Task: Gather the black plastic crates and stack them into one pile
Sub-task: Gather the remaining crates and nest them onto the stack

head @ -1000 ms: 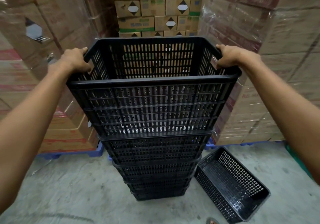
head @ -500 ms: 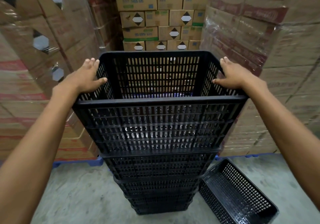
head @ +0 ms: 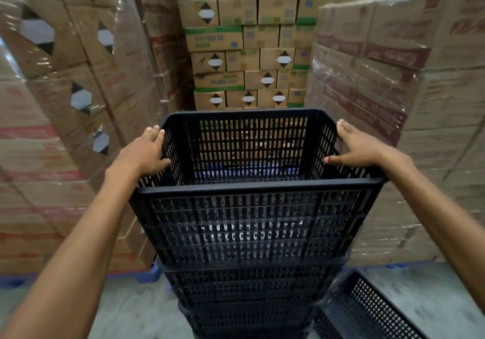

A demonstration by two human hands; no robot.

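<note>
A pile of several nested black plastic crates stands on the floor in front of me, and its top crate (head: pixel 252 223) fills the middle of the head view. My left hand (head: pixel 143 153) lies flat on the top crate's left rim, fingers stretched out along it. On the right rim my right hand (head: pixel 360 148) rests the same way, thumb pointing inward. Neither hand is curled around the rim. A shallower black crate (head: pixel 367 315) lies on the floor at the lower right, just beside the pile and apart from it.
Tall pallets of shrink-wrapped cardboard boxes (head: pixel 65 128) close in on the left and on the right (head: pixel 420 102). More stacked boxes (head: pixel 249 49) fill the gap behind the pile. Blue pallet edges (head: pixel 141 277) show at floor level. Grey concrete floor (head: pixel 136 312) lies around the pile.
My hands gripped the top crate's side rims a second ago. They have since let go and now lie flat with fingers extended. The top crate has settled lower in the view.
</note>
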